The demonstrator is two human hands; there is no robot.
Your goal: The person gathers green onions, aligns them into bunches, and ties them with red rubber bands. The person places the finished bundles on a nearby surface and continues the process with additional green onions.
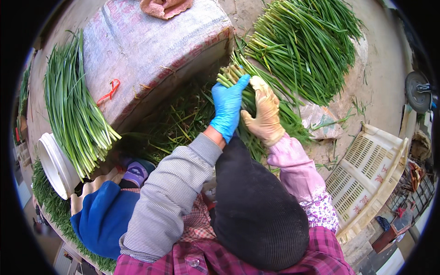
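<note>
My left hand (228,107), in a blue glove, wraps around a bunch of long green stalks (232,73) just below its pale cut ends. Beside it, my right hand (264,113), in a beige glove, grips the same bunch a little lower on its right side. The two hands touch each other. The bunch slants from upper left down toward my lap, and its leafy end (293,121) spreads out behind my right wrist. A black cloth (256,206) covers what lies right under my forearms.
A big block wrapped in woven sacking (151,46) stands left of the bunch, with a red band (109,91) and a pink cloth (165,7) on it. Piles of green stalks lie far left (73,105) and upper right (307,41). White bucket (55,165) left, cream slotted crate (366,174) right.
</note>
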